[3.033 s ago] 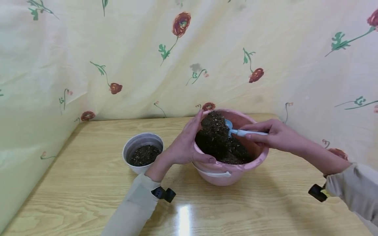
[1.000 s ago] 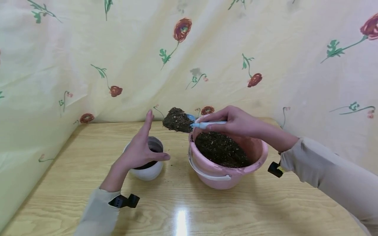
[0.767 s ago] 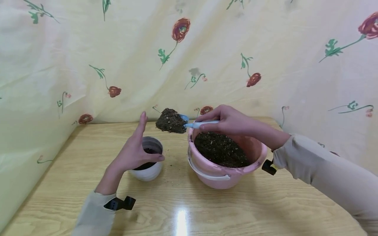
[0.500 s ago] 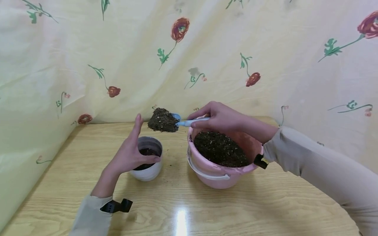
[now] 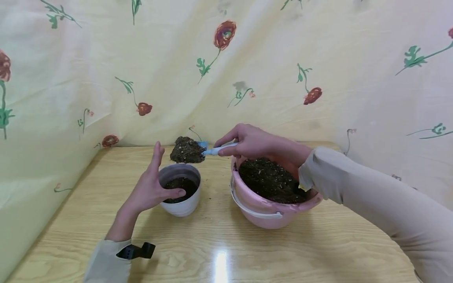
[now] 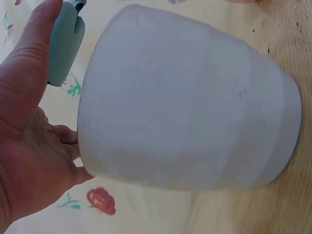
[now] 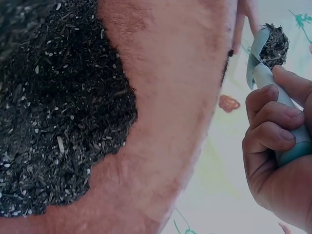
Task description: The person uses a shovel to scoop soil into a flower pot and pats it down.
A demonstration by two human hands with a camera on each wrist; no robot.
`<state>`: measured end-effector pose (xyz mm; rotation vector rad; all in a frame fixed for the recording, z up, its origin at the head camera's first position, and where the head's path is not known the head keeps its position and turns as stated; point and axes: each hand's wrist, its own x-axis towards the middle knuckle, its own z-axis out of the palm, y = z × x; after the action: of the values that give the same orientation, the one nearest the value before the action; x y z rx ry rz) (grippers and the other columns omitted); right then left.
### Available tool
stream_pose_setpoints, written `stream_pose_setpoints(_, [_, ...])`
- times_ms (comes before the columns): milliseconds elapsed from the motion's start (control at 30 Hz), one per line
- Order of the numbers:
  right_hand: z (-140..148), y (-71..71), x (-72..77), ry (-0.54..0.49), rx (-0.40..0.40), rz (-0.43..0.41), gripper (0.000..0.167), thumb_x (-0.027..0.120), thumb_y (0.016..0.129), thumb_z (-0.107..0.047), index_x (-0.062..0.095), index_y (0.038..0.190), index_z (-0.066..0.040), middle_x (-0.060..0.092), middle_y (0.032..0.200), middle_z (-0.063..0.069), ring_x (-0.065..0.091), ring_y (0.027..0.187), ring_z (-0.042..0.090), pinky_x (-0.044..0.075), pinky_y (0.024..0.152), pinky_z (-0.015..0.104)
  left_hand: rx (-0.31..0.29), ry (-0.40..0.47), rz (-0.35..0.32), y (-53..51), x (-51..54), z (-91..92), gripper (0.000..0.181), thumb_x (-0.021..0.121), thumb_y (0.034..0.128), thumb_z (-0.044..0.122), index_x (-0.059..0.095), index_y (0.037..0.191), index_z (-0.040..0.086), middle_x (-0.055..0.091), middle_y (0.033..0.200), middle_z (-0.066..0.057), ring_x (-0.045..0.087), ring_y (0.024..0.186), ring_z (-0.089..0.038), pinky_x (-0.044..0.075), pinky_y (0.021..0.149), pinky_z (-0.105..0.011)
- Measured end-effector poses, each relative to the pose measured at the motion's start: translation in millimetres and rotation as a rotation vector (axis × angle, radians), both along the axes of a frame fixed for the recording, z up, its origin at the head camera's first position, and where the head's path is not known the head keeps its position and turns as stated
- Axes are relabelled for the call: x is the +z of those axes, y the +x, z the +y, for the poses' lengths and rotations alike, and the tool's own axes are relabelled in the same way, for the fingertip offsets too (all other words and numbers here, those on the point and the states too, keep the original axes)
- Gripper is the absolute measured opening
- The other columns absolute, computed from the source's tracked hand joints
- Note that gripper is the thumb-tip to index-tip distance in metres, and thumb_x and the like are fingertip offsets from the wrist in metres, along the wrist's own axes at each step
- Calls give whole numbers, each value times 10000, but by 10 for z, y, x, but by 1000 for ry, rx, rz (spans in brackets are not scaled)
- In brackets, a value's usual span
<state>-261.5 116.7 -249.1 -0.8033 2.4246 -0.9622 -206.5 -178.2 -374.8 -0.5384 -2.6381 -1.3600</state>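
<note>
In the head view my right hand (image 5: 253,140) grips the pale blue handle of a small trowel (image 5: 214,151). A heap of dark soil (image 5: 187,150) sits on its blade, just above the far rim of a white pot (image 5: 182,206). The right wrist view shows the fingers (image 7: 273,114) curled round that handle. My left hand (image 5: 146,190) is spread at the pot's left side, thumb over the near rim; whether it touches the rim is hard to tell. Some soil lies low inside the pot. The pot's outer wall (image 6: 190,102) fills the left wrist view.
A pink bucket (image 5: 263,220) with a white handle (image 5: 255,212) stands to the right, holding dark soil (image 5: 270,179). Crumbs of soil lie on the wooden table (image 5: 198,251) between pot and bucket. A flowered cloth (image 5: 177,59) hangs behind and at the sides.
My right hand has lifted the loaded trowel out of the bucket and carried it left, over the pot. My left hand has let go of the bucket rim and moved to the pot.
</note>
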Motion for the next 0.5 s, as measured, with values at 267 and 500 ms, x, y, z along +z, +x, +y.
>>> stream_pose_setpoints(267, [-139, -74, -104, 79, 55, 45, 281, 655, 924, -285, 697, 1191, -205, 487, 527, -31, 517, 463, 195, 532, 602, 363, 10, -1, -34, 2, -95, -72, 1341, 878, 690, 336, -199, 1484, 411, 4, 1615, -79, 87, 1450, -391, 211, 1066, -661])
stream_pose_setpoints(500, [-317, -106, -118, 202, 76, 140, 285, 654, 921, -297, 704, 1188, -209, 670, 810, -20, 559, 530, 138, 508, 616, 303, 18, -4, -53, -19, -185, -106, 1329, 878, 696, 311, -183, 1492, 399, 16, 1613, -103, 76, 1449, -397, 195, 1075, -658])
